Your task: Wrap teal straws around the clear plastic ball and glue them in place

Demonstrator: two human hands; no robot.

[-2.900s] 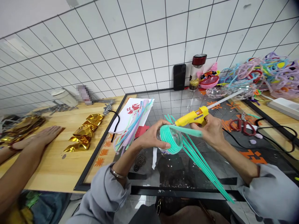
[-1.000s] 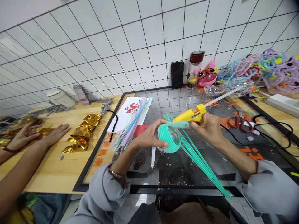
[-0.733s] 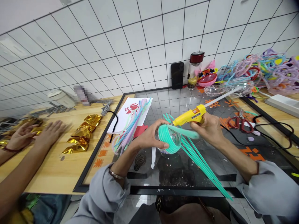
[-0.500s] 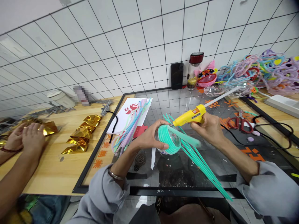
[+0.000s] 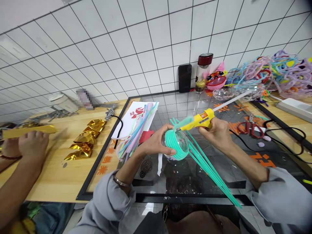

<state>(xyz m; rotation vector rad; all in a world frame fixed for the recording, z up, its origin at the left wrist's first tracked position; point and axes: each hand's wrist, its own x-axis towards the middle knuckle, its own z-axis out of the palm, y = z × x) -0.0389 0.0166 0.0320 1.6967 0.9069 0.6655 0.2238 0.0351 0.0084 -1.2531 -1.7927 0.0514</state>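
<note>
Evidently, left hand (image 5: 156, 141) grips part-coiled clear piece (image 5: 182, 140), green strip (image 5: 182, 123) loose toward right hand (image 5: 216, 132), which holds glue gun (image 5: 204, 119).

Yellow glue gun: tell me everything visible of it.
The glue gun has a bright yellow, plastic-looking body with a dark label too small to read. A long, translucent whitish glue stick juts from its rear. The right hand grips it in the air, hiding part of it, its front tilted down toward the turquoise-wrapped clear container. A blurred turquoise strand overlaps its front; whether they touch is unclear.
</note>
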